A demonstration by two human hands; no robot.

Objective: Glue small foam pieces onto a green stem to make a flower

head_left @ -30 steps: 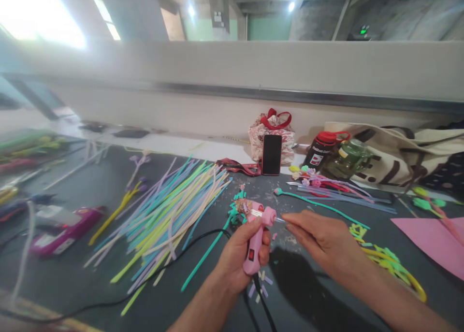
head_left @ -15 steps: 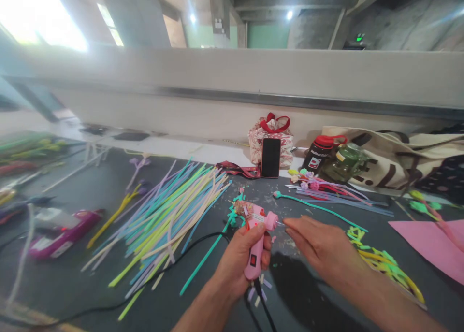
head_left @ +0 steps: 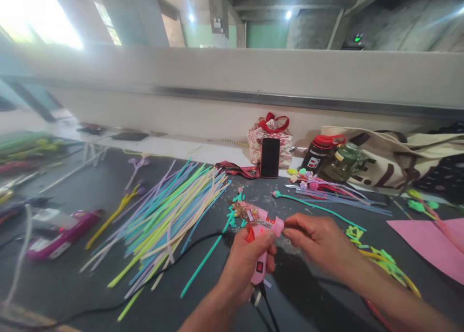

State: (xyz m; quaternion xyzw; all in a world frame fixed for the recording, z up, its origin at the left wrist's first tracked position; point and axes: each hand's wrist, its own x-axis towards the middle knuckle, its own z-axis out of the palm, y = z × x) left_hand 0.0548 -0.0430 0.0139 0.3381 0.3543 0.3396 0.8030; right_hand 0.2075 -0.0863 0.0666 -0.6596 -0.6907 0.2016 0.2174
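Observation:
My left hand point(head_left: 246, 259) is wrapped round the handle of a pink hot glue gun point(head_left: 260, 264), whose small red light glows. The gun's nozzle end points left, and its rear collar faces my right hand. The fingertips of my right hand point(head_left: 315, 235) are pinched together at that rear collar, on the clear glue stick, which they now mostly hide. Beyond the nozzle end lie small teal pipe-cleaner pieces point(head_left: 232, 218) and a long teal stem point(head_left: 208, 254). Another teal stem with a small knotted head point(head_left: 319, 205) lies behind my right hand.
A large bundle of pastel pipe cleaners point(head_left: 170, 211) spreads to the left, near a purple glue gun point(head_left: 63, 238). A black cord point(head_left: 159, 274) crosses the table. Behind stand a phone point(head_left: 270, 158), a red-lidded bottle point(head_left: 318, 153) and a green jug point(head_left: 344, 163). Pink paper point(head_left: 431, 240) lies right.
The fingers of my right hand have closed up against the gun's rear, covering the bit of clear stick that showed before. The glue gun has shifted slightly right and tilted.

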